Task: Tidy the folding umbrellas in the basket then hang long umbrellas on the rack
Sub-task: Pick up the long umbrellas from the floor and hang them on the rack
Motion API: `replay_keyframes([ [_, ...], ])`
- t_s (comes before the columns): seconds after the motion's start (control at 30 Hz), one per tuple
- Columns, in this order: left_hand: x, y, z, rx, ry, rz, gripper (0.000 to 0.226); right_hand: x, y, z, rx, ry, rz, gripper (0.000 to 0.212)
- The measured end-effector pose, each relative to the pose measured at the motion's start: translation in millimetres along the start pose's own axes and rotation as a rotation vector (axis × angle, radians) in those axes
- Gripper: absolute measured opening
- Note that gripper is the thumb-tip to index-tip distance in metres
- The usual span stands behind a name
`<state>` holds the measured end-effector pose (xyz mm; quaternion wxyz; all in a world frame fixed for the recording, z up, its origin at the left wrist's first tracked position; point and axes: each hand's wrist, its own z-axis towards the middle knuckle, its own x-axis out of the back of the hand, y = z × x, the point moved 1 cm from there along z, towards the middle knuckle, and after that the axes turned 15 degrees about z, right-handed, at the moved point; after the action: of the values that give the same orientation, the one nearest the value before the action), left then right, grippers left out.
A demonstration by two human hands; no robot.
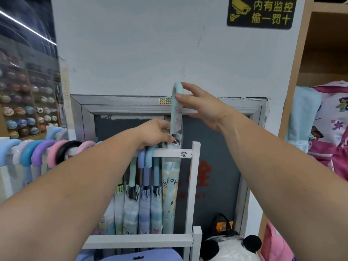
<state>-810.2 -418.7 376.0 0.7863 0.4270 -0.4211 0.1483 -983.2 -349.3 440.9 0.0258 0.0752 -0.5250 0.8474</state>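
1. While the rack stands nearly full of hooked handles, the umbrella is held above its right end.
2. Likely light, stiff shaft, slick wrap.
3. Left hand pinches the shaft at the rib tips; right hand fingers close on the crook.

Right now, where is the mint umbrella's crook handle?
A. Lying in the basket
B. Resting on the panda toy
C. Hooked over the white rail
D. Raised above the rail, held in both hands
D: the mint handle stands above the white rail, with the left hand gripping its base and the right hand at its curved top.
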Motion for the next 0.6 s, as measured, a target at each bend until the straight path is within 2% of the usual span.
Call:
replay_keyframes([
  [0.1, -1, 3, -1, -0.011, -0.049, 0.116, 0.025, -2, 6, 2, -0.049, -0.075, 0.003, 0.070],
  [0.17, -2, 4, -3, -0.014, -0.062, 0.140, 0.023, -5, 6, 2, -0.028, -0.090, 0.006, 0.065],
  [0.33, 8, -10, -12, 0.034, -0.135, 0.083, 0.028, -10, 20, -4, -0.019, -0.137, -0.077, 0.053],
  [0.4, 14, -17, -16, 0.051, -0.094, 0.017, 0.031, -10, 33, -5, -0.043, -0.147, -0.128, 0.058],
  [0.5, 16, -17, -21, 0.080, 0.057, -0.094, 0.027, -11, 48, -5, -0.098, -0.172, -0.196, 0.062],
  [0.6, 13, -13, -27, 0.044, 0.086, -0.087, 0.037, -17, 61, -5, -0.134, -0.216, -0.308, 0.071],
])
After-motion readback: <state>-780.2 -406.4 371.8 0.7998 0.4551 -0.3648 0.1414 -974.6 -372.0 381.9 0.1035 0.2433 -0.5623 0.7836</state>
